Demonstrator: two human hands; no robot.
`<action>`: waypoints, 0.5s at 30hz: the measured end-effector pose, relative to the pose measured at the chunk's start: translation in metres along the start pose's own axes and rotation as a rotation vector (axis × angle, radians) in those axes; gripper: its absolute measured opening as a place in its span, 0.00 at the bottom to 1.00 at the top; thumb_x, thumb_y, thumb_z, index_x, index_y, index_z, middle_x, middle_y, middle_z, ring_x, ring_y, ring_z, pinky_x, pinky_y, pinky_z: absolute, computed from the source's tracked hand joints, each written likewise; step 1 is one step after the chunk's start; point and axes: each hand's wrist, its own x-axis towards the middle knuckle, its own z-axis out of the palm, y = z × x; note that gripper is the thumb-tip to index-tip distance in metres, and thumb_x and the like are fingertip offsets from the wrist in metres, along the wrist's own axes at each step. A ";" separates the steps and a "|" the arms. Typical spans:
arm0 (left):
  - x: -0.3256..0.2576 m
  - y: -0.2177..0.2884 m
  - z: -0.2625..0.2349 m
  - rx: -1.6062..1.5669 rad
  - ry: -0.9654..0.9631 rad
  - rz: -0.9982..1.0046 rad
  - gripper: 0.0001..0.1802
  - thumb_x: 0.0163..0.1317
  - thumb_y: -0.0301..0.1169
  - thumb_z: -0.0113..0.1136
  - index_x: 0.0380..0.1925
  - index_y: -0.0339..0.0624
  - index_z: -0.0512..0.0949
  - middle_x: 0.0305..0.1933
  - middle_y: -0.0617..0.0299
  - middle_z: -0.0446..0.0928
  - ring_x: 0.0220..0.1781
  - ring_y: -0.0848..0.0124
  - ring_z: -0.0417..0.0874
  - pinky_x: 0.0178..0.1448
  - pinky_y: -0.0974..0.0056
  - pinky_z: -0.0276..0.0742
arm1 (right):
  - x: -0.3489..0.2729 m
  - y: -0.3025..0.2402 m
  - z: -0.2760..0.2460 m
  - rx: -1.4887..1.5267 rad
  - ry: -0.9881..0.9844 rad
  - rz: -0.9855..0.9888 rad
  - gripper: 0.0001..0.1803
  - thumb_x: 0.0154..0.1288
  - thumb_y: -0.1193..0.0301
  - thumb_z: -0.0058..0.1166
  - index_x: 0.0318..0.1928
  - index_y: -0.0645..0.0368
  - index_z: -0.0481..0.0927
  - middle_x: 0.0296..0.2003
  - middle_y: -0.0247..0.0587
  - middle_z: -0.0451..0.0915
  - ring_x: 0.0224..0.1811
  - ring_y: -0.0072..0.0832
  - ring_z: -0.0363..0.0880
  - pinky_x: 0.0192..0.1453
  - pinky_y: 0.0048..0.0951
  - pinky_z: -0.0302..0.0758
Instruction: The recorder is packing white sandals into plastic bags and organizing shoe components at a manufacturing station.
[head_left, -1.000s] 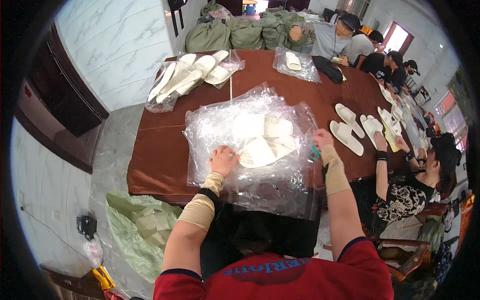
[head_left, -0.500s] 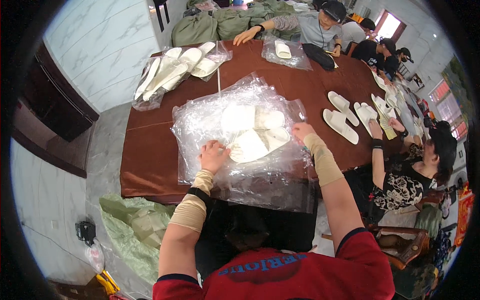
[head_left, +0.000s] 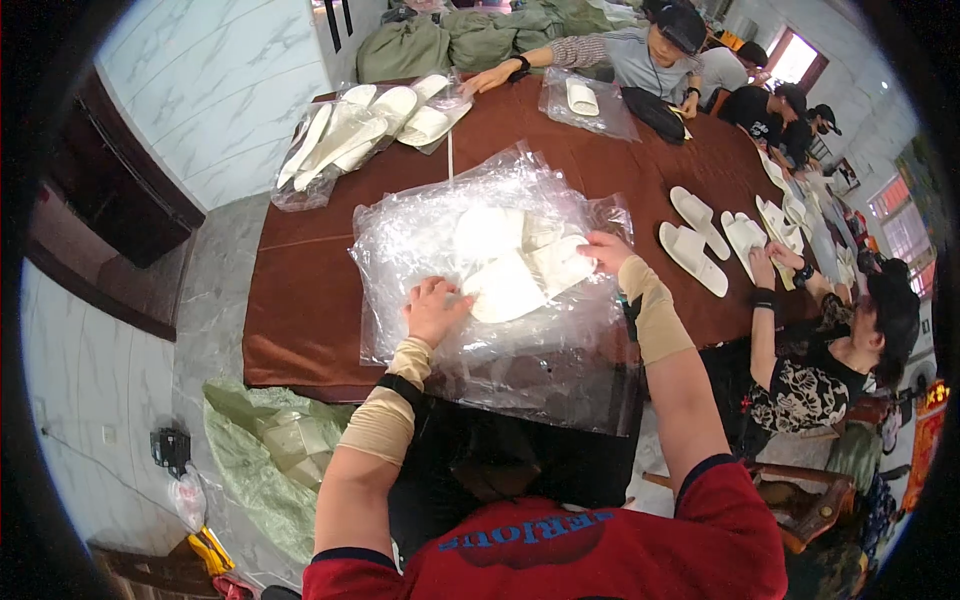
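A pair of white slippers lies side by side on a stack of clear plastic bags [head_left: 410,240]; I cannot tell whether a film layer covers them. My right hand [head_left: 606,253] pinches the heel end of the near slipper [head_left: 508,290], its thumb and fingers closed on the edge. At that slipper's toe end rests my left hand [head_left: 436,310], fingers apart, the tips touching the toe or the plastic beside it. The far slipper [head_left: 490,232] lies just beyond, its heel partly covered by the near one.
Bagged white slippers [head_left: 370,125] lie at the table's far left, under a co-worker's hand [head_left: 490,80]. Another bagged slipper [head_left: 582,97] lies at the back. Loose slippers [head_left: 692,255] are on the right, near a second co-worker. A green sack [head_left: 270,440] stands on the floor at left.
My right hand has moved in and taken hold of the near slipper's heel, which now sits turned up and to the right. The left hand has hardly moved.
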 end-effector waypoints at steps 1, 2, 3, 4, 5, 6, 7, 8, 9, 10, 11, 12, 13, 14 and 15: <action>0.001 0.007 0.000 -0.002 -0.017 0.004 0.25 0.51 0.54 0.62 0.42 0.51 0.79 0.60 0.63 0.67 0.64 0.59 0.61 0.62 0.45 0.55 | 0.004 0.009 -0.005 0.296 0.068 -0.045 0.14 0.60 0.67 0.59 0.43 0.63 0.78 0.33 0.36 0.80 0.36 0.23 0.80 0.36 0.26 0.76; -0.003 0.003 -0.003 0.005 -0.013 -0.011 0.25 0.51 0.54 0.62 0.42 0.51 0.79 0.60 0.63 0.67 0.64 0.59 0.61 0.62 0.45 0.55 | 0.009 0.006 0.001 0.240 0.086 0.020 0.17 0.58 0.72 0.60 0.48 0.63 0.75 0.38 0.37 0.79 0.37 0.26 0.80 0.39 0.28 0.77; -0.001 0.007 -0.002 0.003 -0.027 0.005 0.25 0.50 0.54 0.63 0.43 0.52 0.79 0.60 0.63 0.67 0.64 0.59 0.60 0.62 0.45 0.55 | 0.014 0.015 -0.001 0.238 0.093 0.018 0.17 0.58 0.72 0.60 0.48 0.63 0.75 0.38 0.37 0.79 0.37 0.26 0.80 0.39 0.28 0.77; 0.000 0.012 -0.001 -0.001 -0.041 0.023 0.26 0.49 0.55 0.63 0.44 0.53 0.79 0.60 0.63 0.67 0.64 0.59 0.60 0.62 0.45 0.55 | 0.018 0.024 -0.001 0.260 0.164 0.036 0.20 0.56 0.73 0.62 0.49 0.63 0.74 0.39 0.40 0.79 0.38 0.28 0.80 0.39 0.29 0.77; 0.000 0.011 -0.002 0.004 -0.031 0.014 0.26 0.49 0.55 0.63 0.44 0.53 0.79 0.60 0.63 0.67 0.64 0.59 0.60 0.62 0.45 0.55 | 0.023 0.019 0.006 0.285 0.215 0.048 0.23 0.54 0.75 0.63 0.51 0.64 0.73 0.40 0.42 0.79 0.39 0.29 0.80 0.40 0.30 0.77; -0.001 0.011 -0.002 0.014 -0.045 0.009 0.26 0.49 0.55 0.63 0.44 0.53 0.79 0.60 0.63 0.67 0.64 0.58 0.60 0.62 0.45 0.55 | 0.025 0.015 0.012 0.284 0.205 0.041 0.23 0.54 0.75 0.63 0.51 0.64 0.73 0.40 0.42 0.79 0.39 0.29 0.80 0.40 0.30 0.77; -0.001 0.011 -0.002 0.024 -0.061 0.005 0.26 0.49 0.55 0.63 0.44 0.53 0.79 0.60 0.63 0.67 0.64 0.58 0.60 0.62 0.45 0.56 | 0.024 0.014 0.022 0.296 0.304 0.056 0.24 0.52 0.75 0.64 0.51 0.64 0.73 0.40 0.44 0.79 0.39 0.31 0.80 0.39 0.30 0.78; -0.001 0.007 -0.003 0.031 -0.058 -0.006 0.26 0.49 0.55 0.63 0.44 0.53 0.79 0.60 0.63 0.67 0.64 0.58 0.60 0.62 0.45 0.56 | 0.021 0.007 0.034 0.311 0.397 0.074 0.25 0.50 0.75 0.66 0.50 0.64 0.73 0.41 0.45 0.79 0.40 0.32 0.81 0.38 0.31 0.78; -0.002 0.005 -0.003 0.034 -0.052 -0.006 0.26 0.49 0.55 0.63 0.44 0.54 0.79 0.60 0.63 0.66 0.64 0.59 0.60 0.62 0.45 0.56 | 0.019 0.000 0.038 0.314 0.391 0.077 0.25 0.50 0.75 0.66 0.50 0.64 0.73 0.41 0.45 0.79 0.40 0.32 0.81 0.38 0.31 0.78; -0.003 0.002 -0.003 0.038 -0.048 -0.006 0.26 0.49 0.56 0.63 0.44 0.54 0.79 0.61 0.63 0.66 0.65 0.59 0.59 0.62 0.45 0.56 | 0.018 -0.008 0.039 0.458 0.284 0.098 0.27 0.50 0.75 0.66 0.52 0.64 0.72 0.42 0.45 0.79 0.40 0.32 0.80 0.39 0.31 0.78; -0.003 0.002 -0.003 0.037 -0.053 -0.003 0.26 0.49 0.56 0.63 0.44 0.54 0.79 0.61 0.63 0.66 0.65 0.59 0.59 0.62 0.45 0.56 | 0.016 -0.012 0.036 0.600 0.185 0.119 0.28 0.50 0.74 0.66 0.53 0.63 0.71 0.43 0.45 0.79 0.40 0.32 0.80 0.40 0.31 0.78; -0.003 0.002 -0.003 0.024 -0.040 0.002 0.26 0.50 0.56 0.62 0.44 0.53 0.79 0.61 0.62 0.66 0.64 0.57 0.59 0.62 0.46 0.56 | 0.014 -0.015 0.034 0.548 0.191 0.153 0.28 0.51 0.75 0.66 0.53 0.63 0.71 0.44 0.45 0.79 0.42 0.31 0.80 0.42 0.31 0.78; -0.004 0.001 -0.003 0.011 -0.028 0.006 0.26 0.51 0.56 0.62 0.44 0.51 0.78 0.61 0.62 0.66 0.64 0.56 0.60 0.63 0.46 0.56 | 0.011 -0.017 0.036 0.550 0.195 0.158 0.28 0.51 0.75 0.66 0.53 0.63 0.71 0.44 0.45 0.79 0.42 0.31 0.80 0.42 0.31 0.78; -0.002 0.004 -0.003 0.008 -0.032 0.012 0.26 0.51 0.56 0.62 0.44 0.51 0.78 0.61 0.62 0.66 0.64 0.56 0.60 0.63 0.46 0.56 | 0.009 -0.016 0.033 0.524 0.149 0.102 0.27 0.52 0.74 0.65 0.53 0.64 0.71 0.44 0.44 0.79 0.42 0.30 0.80 0.43 0.31 0.78; -0.002 0.007 -0.003 0.018 -0.036 0.019 0.26 0.51 0.56 0.62 0.44 0.51 0.78 0.61 0.61 0.66 0.64 0.56 0.60 0.63 0.46 0.57 | 0.007 -0.015 0.029 0.496 0.103 0.047 0.27 0.53 0.74 0.64 0.53 0.64 0.71 0.44 0.44 0.79 0.43 0.30 0.80 0.44 0.31 0.78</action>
